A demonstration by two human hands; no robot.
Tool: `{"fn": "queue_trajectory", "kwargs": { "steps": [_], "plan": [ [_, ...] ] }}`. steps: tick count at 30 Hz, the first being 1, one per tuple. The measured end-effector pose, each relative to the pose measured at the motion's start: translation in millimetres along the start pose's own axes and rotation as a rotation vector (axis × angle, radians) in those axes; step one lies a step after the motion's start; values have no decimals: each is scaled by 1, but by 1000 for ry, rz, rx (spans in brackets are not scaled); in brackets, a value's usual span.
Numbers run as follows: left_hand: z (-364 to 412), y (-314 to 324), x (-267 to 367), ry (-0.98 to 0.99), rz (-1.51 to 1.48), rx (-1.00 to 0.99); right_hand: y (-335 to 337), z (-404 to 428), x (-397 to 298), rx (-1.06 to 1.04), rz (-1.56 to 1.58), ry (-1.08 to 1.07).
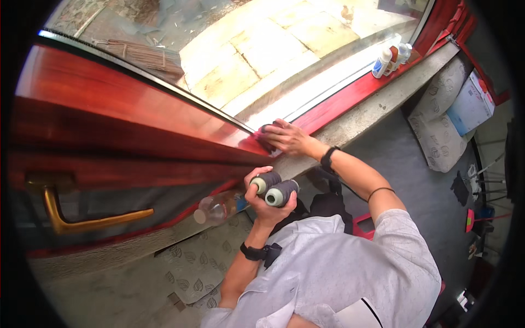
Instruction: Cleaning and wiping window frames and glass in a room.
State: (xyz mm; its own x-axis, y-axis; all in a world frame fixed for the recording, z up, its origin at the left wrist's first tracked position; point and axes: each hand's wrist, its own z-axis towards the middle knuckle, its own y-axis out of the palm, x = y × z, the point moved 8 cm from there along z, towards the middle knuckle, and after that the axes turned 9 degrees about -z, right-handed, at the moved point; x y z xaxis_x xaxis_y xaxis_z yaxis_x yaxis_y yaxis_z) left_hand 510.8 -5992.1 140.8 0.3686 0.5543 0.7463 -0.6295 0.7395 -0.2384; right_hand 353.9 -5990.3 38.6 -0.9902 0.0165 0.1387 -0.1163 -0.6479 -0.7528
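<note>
Two cones of dark thread, one (pixel 282 192) with a pale green core and one (pixel 265 181) with a pale yellow core, lie side by side in my left hand (pixel 268 205), in front of the window corner. Higher up, my right hand (pixel 287 138) has its fingers around a dark object (pixel 268 137) at the corner of the red window frame; fingers partly hide it, and I cannot tell its kind. A clear plastic bottle (pixel 215 210) with a pale cap lies on its side just left of my left hand.
Several bottles (pixel 381 63) stand on the red sill (pixel 332 104), above a concrete ledge (pixel 369 112). A brass handle (pixel 98 221) sticks out at the left. Patterned cushions (pixel 437 127) and a white-and-blue box (pixel 471 104) are at the right. Leaf-patterned padding (pixel 197 266) lies lower left.
</note>
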Motion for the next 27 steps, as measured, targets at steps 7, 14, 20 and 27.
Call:
{"fn": "queue_trajectory", "kwargs": {
  "steps": [7,14,20,27],
  "plan": [
    [-1,3,-2,-63,-14,61,-1,-3,-29,188,-134,268],
    [22,16,0,-35,-110,-39,4,-27,6,267,-79,1056],
    [24,17,-12,-80,-209,-88,9,-40,16,-68,163,1473],
    [61,27,4,11,-316,-113,69,-27,-28,379,873,1792]
  ]
}}
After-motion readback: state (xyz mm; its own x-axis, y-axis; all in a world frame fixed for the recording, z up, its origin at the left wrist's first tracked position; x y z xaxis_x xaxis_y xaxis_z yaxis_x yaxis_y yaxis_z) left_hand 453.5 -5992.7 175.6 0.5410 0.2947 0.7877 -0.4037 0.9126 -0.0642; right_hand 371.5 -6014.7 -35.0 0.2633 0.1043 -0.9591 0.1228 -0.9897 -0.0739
